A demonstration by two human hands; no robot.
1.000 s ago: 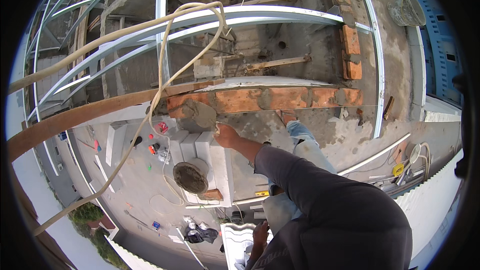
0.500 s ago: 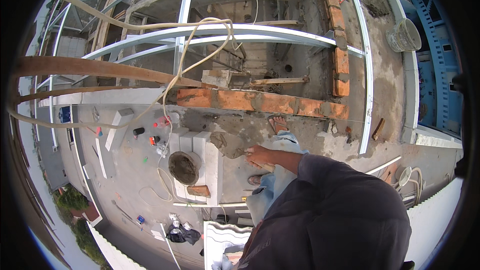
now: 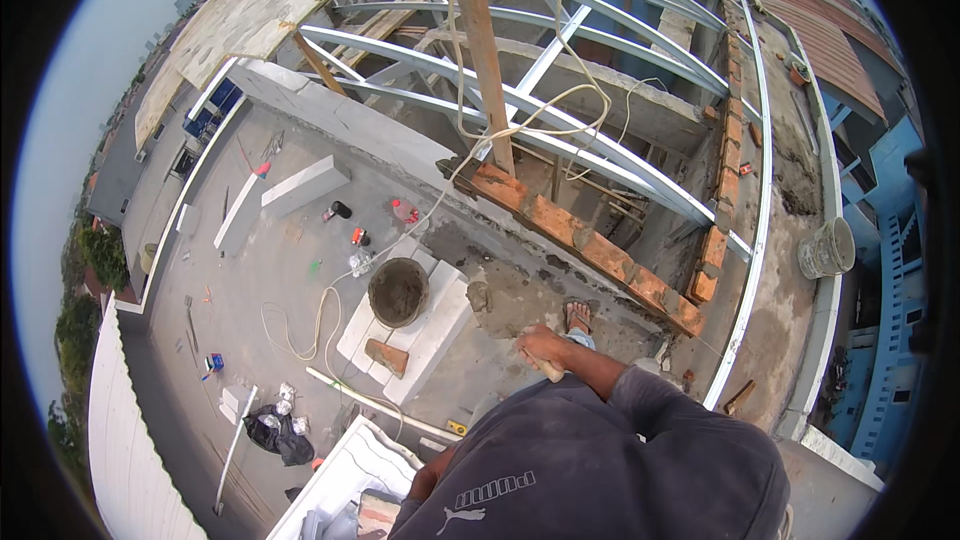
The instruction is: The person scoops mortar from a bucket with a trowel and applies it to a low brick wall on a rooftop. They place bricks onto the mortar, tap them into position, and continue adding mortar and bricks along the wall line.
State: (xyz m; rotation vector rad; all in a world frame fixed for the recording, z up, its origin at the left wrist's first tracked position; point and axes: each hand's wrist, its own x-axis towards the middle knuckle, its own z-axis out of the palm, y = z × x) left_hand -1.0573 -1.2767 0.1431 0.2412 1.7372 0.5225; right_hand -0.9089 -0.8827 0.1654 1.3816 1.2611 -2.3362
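Evidently, a mortar-smeared trowel (image 3: 507, 318) is held mid-frame by the right hand (image 3: 543, 343).
Its fingers are clamped around the handle (image 3: 549, 370), the proper place to grip; the stiff blade will probably feel tip-heavy under soft mortar (image 3: 481, 297). At lower centre, the left hand (image 3: 427, 480) is mostly hidden; its fingers' state cannot be told.

under pale sky (image 3: 110, 60), a grey concrete floor (image 3: 205, 275) has metal trusses (image 3: 655, 180) beyond its far edge, white corrugated sheeting (image 3: 130, 430) at its near left corner.
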